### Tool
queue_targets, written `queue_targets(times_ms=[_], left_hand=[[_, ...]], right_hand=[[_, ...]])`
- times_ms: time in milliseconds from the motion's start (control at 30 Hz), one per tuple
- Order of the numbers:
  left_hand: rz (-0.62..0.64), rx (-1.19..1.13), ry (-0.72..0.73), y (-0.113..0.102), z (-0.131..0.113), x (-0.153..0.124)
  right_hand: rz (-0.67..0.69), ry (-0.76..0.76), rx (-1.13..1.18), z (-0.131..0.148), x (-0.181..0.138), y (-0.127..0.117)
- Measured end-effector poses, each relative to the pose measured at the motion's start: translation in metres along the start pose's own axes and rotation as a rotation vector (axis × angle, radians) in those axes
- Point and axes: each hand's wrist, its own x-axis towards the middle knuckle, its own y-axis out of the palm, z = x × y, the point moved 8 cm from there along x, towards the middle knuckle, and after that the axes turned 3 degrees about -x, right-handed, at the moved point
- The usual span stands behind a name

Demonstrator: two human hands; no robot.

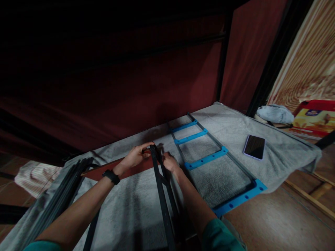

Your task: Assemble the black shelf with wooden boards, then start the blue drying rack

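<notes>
A black metal frame point(160, 184) with two long bars and a short crosspiece stands on edge in front of me. Against its far end rests a long reddish-brown board point(104, 170), reaching to the left. My left hand point(134, 156), with a dark watch on the wrist, is closed over the corner where board and frame meet. On the frame's other side, my right hand point(170, 162) is closed, fingertips near the bar. Whatever it may hold is too small and dark to make out.
Right of the frame lies a ladder-like metal frame with blue crosspieces point(206, 158). A phone point(254, 147) rests on the grey cloth point(230, 122). Dark metal bars point(62, 195) are bundled at the left. A red-yellow box point(314, 118) and light cloth point(274, 114) are at the far right.
</notes>
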Motion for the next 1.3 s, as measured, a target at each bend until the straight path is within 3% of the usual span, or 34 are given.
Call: queue_targets(times_ms=[133, 400, 733, 1300], left_hand=[[0.005, -0.024, 0.016, 0.0005, 0.0030, 0.0017], [-0.012, -0.047, 0.027, -0.0004, 0.0016, 0.0019], [-0.011, -0.057, 0.019, -0.0006, 0.0024, 0.0041], [-0.006, -0.084, 0.040, 0.0008, 0.0048, 0.0056]], right_hand=[[0.006, -0.074, -0.009, 0.0044, -0.0005, 0.0035], [0.047, -0.056, -0.004, 0.0053, 0.0004, 0.0027], [-0.002, -0.012, 0.006, -0.0016, 0.0039, 0.0048], [0.028, -0.066, 0.016, 0.0009, 0.0004, 0.0039]])
